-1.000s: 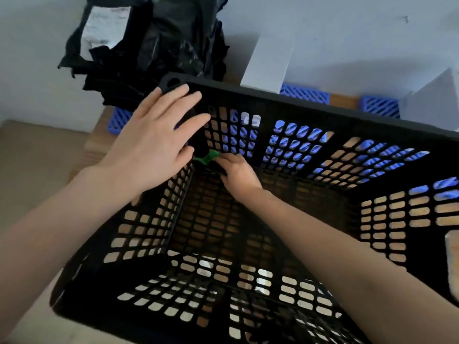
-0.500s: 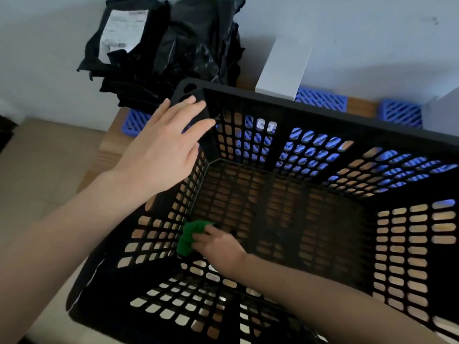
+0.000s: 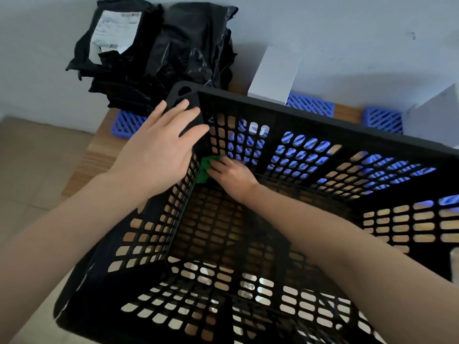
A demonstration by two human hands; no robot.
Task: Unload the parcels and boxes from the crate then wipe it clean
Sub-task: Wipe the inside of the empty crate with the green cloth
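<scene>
A black slotted plastic crate (image 3: 310,115) fills the middle of the view, with nothing in it but my arm. My right hand (image 3: 232,173) reaches down inside and presses a small green cloth (image 3: 205,170) into the far left inner corner. My left hand (image 3: 161,150) lies flat with fingers spread on the crate's far left rim corner, outside the wall. Black plastic parcels (image 3: 154,55), one with a white label, are piled against the wall beyond the crate. A white box (image 3: 274,75) stands behind the far rim.
The crate sits on a wooden table (image 3: 99,155) with blue slotted mats (image 3: 383,119) under the items at the back. Another white box (image 3: 432,115) is at the far right. Tiled floor (image 3: 32,165) lies to the left.
My right hand with the green cloth swept from the near left lower wall back up to the far left corner. My left hand stayed on the rim corner.
</scene>
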